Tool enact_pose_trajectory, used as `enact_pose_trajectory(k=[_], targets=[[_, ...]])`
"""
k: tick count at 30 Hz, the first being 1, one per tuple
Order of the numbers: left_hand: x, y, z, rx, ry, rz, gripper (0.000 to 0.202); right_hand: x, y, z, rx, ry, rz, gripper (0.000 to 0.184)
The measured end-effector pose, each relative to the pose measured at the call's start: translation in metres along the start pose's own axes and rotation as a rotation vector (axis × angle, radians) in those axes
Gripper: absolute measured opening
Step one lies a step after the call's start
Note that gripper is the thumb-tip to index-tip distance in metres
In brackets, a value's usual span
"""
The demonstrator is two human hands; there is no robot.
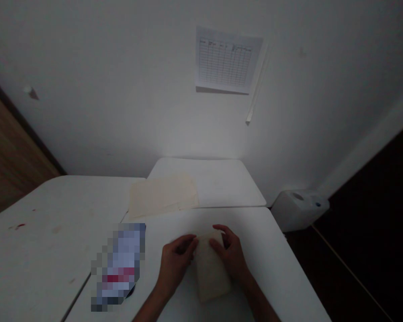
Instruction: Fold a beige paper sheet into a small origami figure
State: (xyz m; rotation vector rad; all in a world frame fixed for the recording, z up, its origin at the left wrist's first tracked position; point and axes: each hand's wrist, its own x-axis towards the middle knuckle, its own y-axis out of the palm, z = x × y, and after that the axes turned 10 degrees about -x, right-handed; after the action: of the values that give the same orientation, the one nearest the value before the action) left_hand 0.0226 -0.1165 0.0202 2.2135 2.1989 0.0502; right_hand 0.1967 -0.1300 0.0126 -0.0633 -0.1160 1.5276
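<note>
A folded cream cloth point(211, 273) lies on the white table point(275, 250) right in front of me. My left hand point(175, 264) rests on the cloth's left edge with its fingers curled over the top corner. My right hand point(231, 252) presses on the right upper corner, fingers bent and closed on the fabric. Both hands meet near the cloth's far end.
A stack of cream cloths point(163, 194) lies further back across two tables. A blurred-out item point(119, 266) sits left of my hands. A printed sheet point(225, 60) hangs on the wall. A white bin point(298, 208) stands on the floor to the right.
</note>
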Motion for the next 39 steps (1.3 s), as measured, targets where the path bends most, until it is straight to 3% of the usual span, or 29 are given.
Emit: enact_pose_trajectory(k=[15,26,32,39], targets=[[0.001,0.001,0.0,-0.01,-0.016,-0.001,0.035,0.0,-0.001,0.003,-0.02,0.007,0.009,0.048],[-0.002,0.001,0.0,-0.012,-0.035,0.11,0.028,0.005,-0.006,-0.002,-0.182,-0.055,-0.097,0.022],[0.0,0.001,0.002,-0.03,-0.088,0.143,0.03,0.007,-0.008,-0.005,-0.076,0.051,-0.039,0.034],[0.005,-0.002,0.003,-0.085,-0.144,0.101,0.035,0.012,-0.017,-0.008,0.025,0.099,-0.01,0.041]])
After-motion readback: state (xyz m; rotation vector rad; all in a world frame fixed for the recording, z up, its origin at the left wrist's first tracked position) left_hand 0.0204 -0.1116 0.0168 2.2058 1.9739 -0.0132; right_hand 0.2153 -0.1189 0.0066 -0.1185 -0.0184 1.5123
